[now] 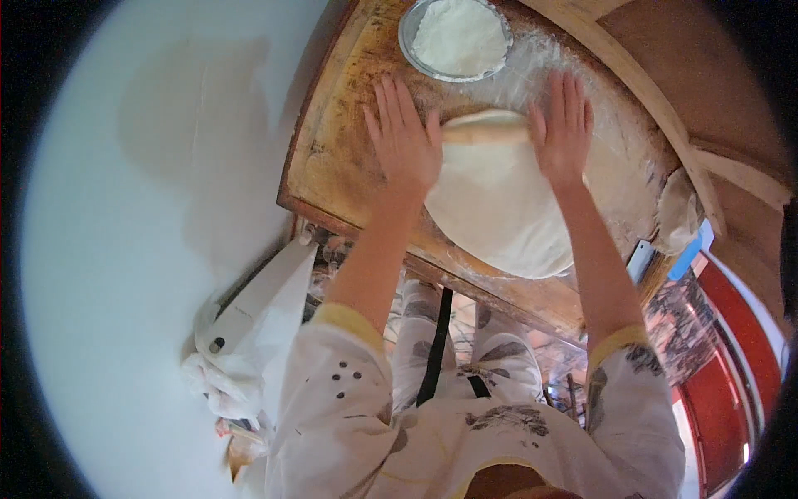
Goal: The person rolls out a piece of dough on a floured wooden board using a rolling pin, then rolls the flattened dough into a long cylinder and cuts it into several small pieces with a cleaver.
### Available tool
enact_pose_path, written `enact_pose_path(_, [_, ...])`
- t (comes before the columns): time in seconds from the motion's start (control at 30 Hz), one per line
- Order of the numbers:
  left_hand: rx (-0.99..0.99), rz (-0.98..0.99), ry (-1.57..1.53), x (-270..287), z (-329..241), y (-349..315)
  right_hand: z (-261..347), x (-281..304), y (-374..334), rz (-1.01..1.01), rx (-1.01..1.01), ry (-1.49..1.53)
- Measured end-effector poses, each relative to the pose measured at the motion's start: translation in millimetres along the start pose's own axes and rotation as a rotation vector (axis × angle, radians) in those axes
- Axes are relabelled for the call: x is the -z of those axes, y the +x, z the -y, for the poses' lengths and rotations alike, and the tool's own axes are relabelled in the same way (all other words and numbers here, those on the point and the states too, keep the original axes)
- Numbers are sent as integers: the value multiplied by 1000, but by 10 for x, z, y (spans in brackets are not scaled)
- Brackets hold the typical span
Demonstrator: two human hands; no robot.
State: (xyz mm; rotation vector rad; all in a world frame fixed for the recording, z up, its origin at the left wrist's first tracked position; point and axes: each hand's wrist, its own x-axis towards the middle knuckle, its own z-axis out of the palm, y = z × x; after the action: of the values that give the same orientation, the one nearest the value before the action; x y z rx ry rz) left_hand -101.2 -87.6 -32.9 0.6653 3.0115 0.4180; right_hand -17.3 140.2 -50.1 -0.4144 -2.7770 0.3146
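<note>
Wooden board (pixel 349 158) taken as landmark: worn, brown, raised lip along its edges, dusted with white flour toward its far side. At its far edge, a round metal bowl (pixel 455 37), shallow and shiny at the rim, heaped with soft white flour. At its middle, a sheet of dough (pixel 499 208), pale, smooth, rolled thin into a rough oval, reaching toward the board's near edge. Across the far end of the dough, a wooden rolling pin (pixel 486 131), light tan and cylindrical, with dough lapped partly over it.

Left hand (pixel 403 137) flat over the pin's left end, fingers spread and straight, palm pressing down rather than wrapped around. Right hand (pixel 564 125) likewise flat on the pin's right end, fingers spread, open and pressing. Both forearms stretched across the board's near edge, hiding part of the dough's sides.

On the board's right side, a smaller lump of dough (pixel 677 212), rough and floured, well apart from the sheet. Just off the board's near right corner, a small flat bluish object (pixel 640 259), too small to identify. Left of the board, a broad plain white surface (pixel 125 249); near the board's near left corner, a white plastic piece (pixel 258 303) with crumpled white cloth beneath. Sleeves pale, yellow-cuffed, printed with dark leaf shapes.
</note>
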Motion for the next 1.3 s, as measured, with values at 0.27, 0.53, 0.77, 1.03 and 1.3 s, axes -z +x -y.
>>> enact_pose_path(0.27, [120, -167, -96, -7, -204, 44, -232, 29, 374, -49, 119, 58])
enact_pose_path(0.53, [154, 88, -146, 120, -366, -1480, -88, 374, -488, 220, 201, 159])
enact_pose_path(0.77, [476, -264, -213, -145, -38, -206, 63, 12, 500, -48, 289, 74])
enact_pose_path(1.03, [94, -109, -128, -66, 168, -270, -61, 281, -388, 71, 134, -32])
enact_pose_path(1.3, [66, 178, -214, 356, 43, -1617, 43, 866, -1238, 369, 325, 291])
